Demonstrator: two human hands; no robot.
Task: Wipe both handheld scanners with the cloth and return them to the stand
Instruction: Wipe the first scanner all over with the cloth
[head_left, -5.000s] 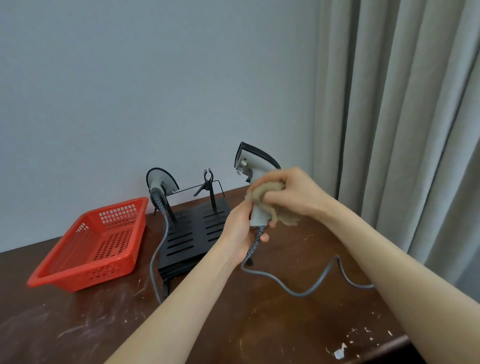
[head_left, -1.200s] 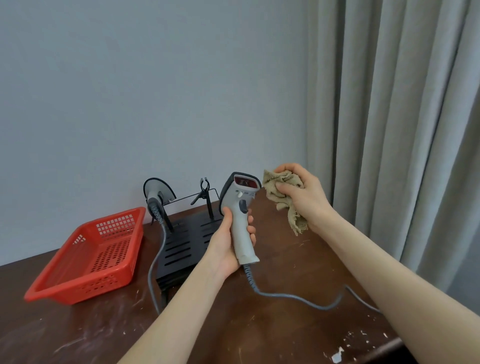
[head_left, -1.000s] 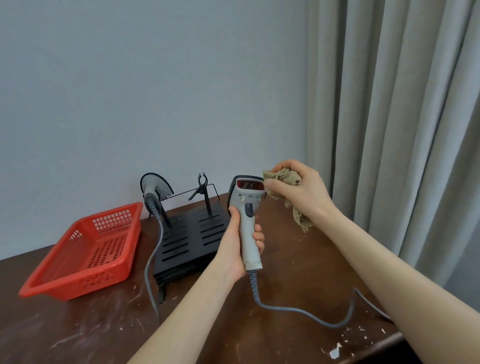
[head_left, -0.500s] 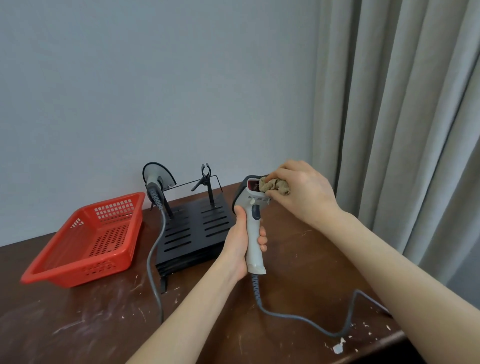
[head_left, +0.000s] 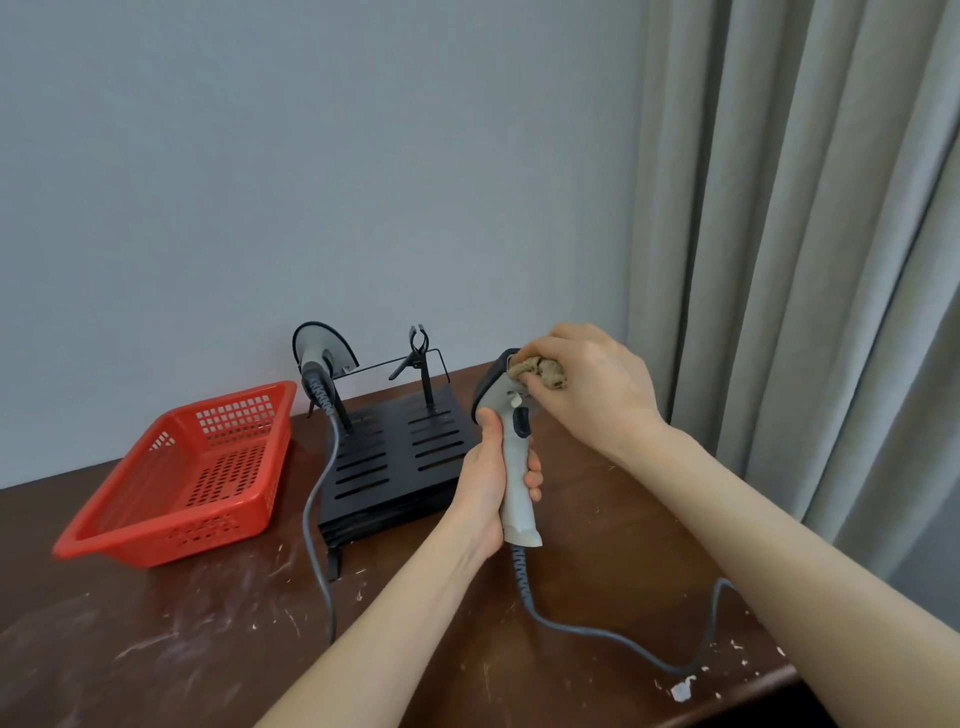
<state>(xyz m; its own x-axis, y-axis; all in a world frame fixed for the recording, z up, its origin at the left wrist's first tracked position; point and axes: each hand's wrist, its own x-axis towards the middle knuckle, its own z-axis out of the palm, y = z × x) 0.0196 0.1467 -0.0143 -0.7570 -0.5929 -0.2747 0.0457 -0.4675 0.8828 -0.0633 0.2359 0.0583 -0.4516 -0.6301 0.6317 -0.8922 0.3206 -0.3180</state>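
Note:
My left hand (head_left: 488, 483) grips the handle of a grey handheld scanner (head_left: 514, 467), held upright above the table. My right hand (head_left: 587, 387) presses a bunched tan cloth (head_left: 540, 371) against the scanner's head, hiding its window. A grey cable (head_left: 597, 631) trails from the handle across the table to the right. A second grey scanner (head_left: 322, 358) sits on the left holder of the black slotted stand (head_left: 395, 457). The stand's right clip (head_left: 418, 345) holds nothing.
A red plastic basket (head_left: 182, 467) sits left of the stand on the scratched dark wooden table (head_left: 156, 649). The second scanner's cable (head_left: 317, 545) runs down toward the front. Grey curtains (head_left: 805, 260) hang at the right, a wall behind.
My right hand brought the cloth from beside the scanner onto its head and is rubbing there. My left hand turned the scanner slightly and lowered it a little.

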